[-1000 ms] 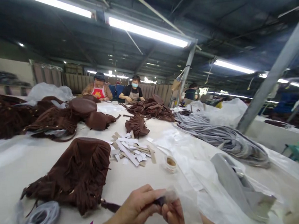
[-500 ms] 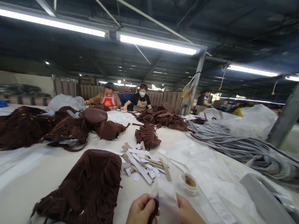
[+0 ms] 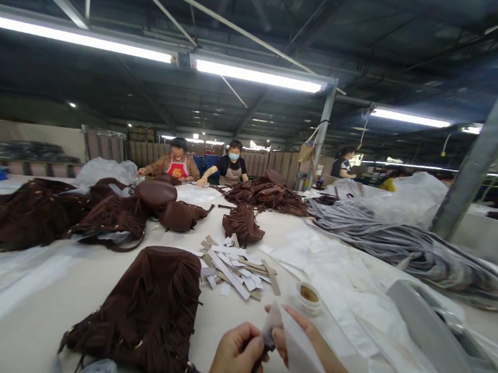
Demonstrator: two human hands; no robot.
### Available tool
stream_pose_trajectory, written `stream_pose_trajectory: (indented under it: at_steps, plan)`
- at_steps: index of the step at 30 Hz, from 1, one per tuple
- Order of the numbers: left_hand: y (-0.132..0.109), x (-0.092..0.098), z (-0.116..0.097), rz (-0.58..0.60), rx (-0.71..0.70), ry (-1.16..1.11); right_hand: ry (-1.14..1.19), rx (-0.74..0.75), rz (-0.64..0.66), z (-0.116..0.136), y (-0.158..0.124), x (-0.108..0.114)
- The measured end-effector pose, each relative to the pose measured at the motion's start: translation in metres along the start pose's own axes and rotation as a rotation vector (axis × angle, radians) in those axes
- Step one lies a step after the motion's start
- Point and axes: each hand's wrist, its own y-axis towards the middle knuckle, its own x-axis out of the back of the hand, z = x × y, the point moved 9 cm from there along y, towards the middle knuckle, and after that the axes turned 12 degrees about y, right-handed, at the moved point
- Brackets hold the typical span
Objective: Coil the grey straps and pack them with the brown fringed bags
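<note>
At the bottom centre, my left hand [image 3: 234, 357] is closed on a dark brown strap [image 3: 258, 365], thumb on top. My right hand [image 3: 309, 334] pinches a thin white sheet [image 3: 301, 352], part of which bends over the strap's end between the two hands. To the left lies a dark brown fringed bag [image 3: 155, 309]; a strap runs from its lower corner toward my left hand, but whether it is the held one is hidden. A roll of clear tape [image 3: 308, 298] sits just beyond my right hand.
White and tan paper strips [image 3: 238, 268] lie scattered mid-table. More brown bags [image 3: 117, 214] are heaped farther back. On the right are a bundle of grey wrapped straps [image 3: 391, 238], white sheets [image 3: 334, 277] and a grey tape dispenser [image 3: 427, 322]. Two people sit across the table.
My right hand has moved up and closer to my left, its fingers now showing. The white sheet, upright before, is folded over toward the strap's end. My view has shifted slightly.
</note>
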Motion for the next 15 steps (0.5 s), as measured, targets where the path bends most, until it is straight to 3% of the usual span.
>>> stream_pose_trajectory:
  at_steps: [5, 9, 12, 15]
  plan:
    - [-0.012, -0.018, -0.031, 0.012, -0.107, 0.149, 0.094, 0.064, -0.125, -0.004, -0.027, 0.025]
    - [-0.015, -0.023, -0.056, -0.077, -0.238, 0.353, 0.032, 0.127, -0.249, -0.001, -0.046, 0.041]
    - [-0.019, -0.03, -0.068, -0.043, -0.368, 0.441, -0.042, 0.157, -0.316, -0.001, -0.053, 0.044]
    - [-0.024, -0.034, -0.071, -0.003, -0.415, 0.417, -0.046, 0.178, -0.285, -0.005, -0.054, 0.039]
